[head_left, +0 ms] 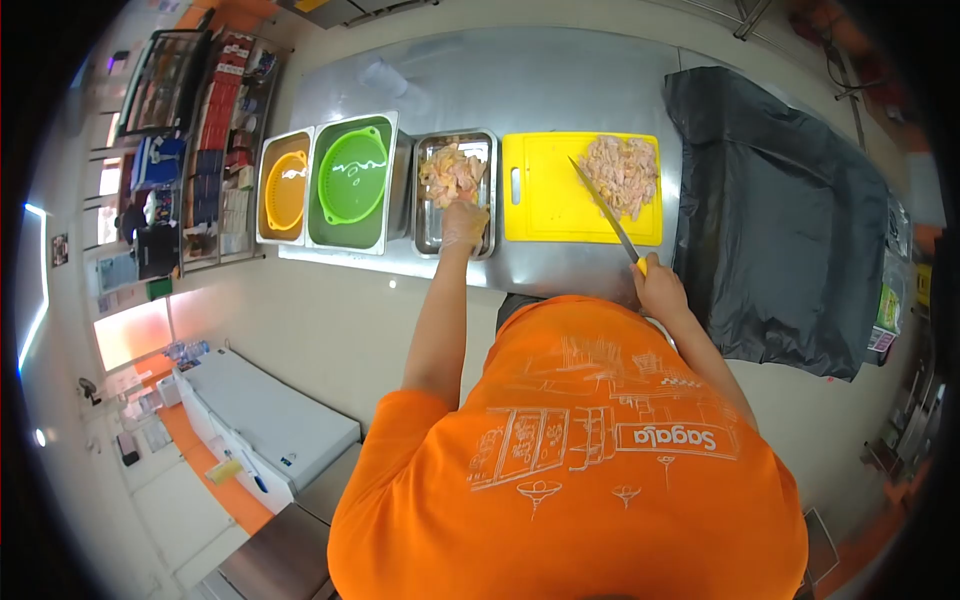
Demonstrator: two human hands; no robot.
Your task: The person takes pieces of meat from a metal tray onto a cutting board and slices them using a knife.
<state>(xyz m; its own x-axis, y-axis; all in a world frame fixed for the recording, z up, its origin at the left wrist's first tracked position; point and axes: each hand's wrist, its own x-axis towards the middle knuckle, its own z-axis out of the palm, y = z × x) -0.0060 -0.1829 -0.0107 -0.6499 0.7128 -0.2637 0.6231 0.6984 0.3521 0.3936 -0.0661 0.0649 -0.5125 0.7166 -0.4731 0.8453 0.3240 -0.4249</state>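
Observation:
My left hand (463,226), in a clear thin glove, reaches into a steel tray (425,232). It touches the near side of a heap of raw, pale pink and yellowish meat pieces (452,172), and its fingertips are hidden. My right hand (660,287) is closed round the yellow handle of a long knife (612,217). The blade slants up and left over a yellow cutting board (545,190), its tip by a pile of chopped raw meat (622,175) on the board's right side.
Left of the tray, two deep steel pans (398,160) hold a green basket (352,195) and an orange basket (287,200). Black plastic sheeting (775,220) covers something right of the board. All stand along a steel table (530,75). A white chest freezer (270,400) stands behind left.

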